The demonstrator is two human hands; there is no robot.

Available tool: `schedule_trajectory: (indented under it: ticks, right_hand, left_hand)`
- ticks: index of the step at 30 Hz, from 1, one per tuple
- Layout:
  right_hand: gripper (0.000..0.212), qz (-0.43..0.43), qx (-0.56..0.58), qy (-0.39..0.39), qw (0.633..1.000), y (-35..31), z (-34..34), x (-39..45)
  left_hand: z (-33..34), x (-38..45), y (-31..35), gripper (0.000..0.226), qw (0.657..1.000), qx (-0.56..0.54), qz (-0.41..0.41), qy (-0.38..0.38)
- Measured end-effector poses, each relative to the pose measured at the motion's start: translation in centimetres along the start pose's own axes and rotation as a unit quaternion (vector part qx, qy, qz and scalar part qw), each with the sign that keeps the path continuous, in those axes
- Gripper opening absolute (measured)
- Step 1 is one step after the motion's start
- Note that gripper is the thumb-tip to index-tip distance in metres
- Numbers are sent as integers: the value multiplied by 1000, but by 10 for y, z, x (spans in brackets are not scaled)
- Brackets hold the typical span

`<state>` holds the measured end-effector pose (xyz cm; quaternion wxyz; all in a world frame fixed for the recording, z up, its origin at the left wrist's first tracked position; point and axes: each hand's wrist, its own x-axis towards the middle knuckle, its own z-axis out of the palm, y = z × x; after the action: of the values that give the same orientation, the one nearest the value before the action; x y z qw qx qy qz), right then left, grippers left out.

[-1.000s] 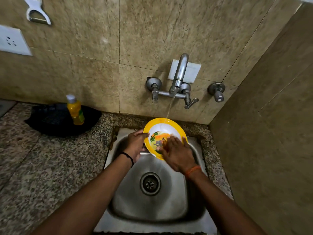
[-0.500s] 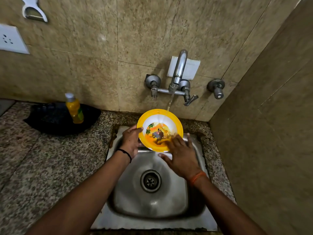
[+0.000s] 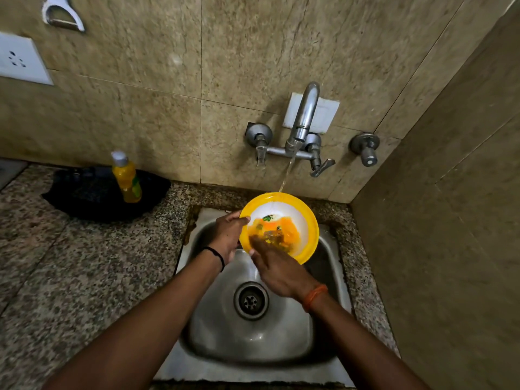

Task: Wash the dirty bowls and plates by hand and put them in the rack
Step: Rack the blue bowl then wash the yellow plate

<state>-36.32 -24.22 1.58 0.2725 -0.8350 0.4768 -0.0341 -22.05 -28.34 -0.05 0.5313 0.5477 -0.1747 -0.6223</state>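
Note:
A yellow-rimmed bowl (image 3: 302, 220) with a white inside and an orange picture is held tilted over the steel sink (image 3: 329, 249), under the running tap (image 3: 302, 119). Water falls onto its far rim. My left hand (image 3: 229, 235) grips the bowl's left edge, thumb on the rim. My right hand (image 3: 277, 270) lies flat with its fingers spread inside the bowl's lower part; the fingertips are blurred. No rack is in view.
A yellow dish-soap bottle (image 3: 126, 178) stands on a dark cloth (image 3: 84, 192) on the granite counter (image 3: 70, 277), left of the sink. The sink's drain (image 3: 250, 301) sits below my hands. Tiled walls close in behind and at the right. A wall socket (image 3: 17, 60) is upper left.
My right hand has slid left and down across the inside of the bowl. The bowl has tilted and shifted slightly right under the water; my left hand keeps its grip.

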Motion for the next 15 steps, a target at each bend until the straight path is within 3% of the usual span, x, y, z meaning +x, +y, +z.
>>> schedule_trajectory:
  ticks: [2,5,9,10,12,15]
  right_hand:
    - [50,0,-23,-8,1000,18,-14,19]
    - [66,57,-189,2,980,48,-26,39]
    - [62,105,-265,-12,958,31,-4,40]
    - [54,87,-250,-16,964,27,0,38]
    - [34,27,-96,-16,995,21,-2,32]
    - [27,19,101,13,995,19,-17,35]
  left_hand:
    - [-3,1,-3,26,1000,25,-9,-15]
    - [-1,2,-3,27,999,46,-5,1]
    - [-2,9,2,27,998,38,15,44]
    - [-5,10,3,25,998,34,18,56]
    - [-12,11,5,21,996,33,19,77]
    - [-16,11,4,20,997,49,8,56]
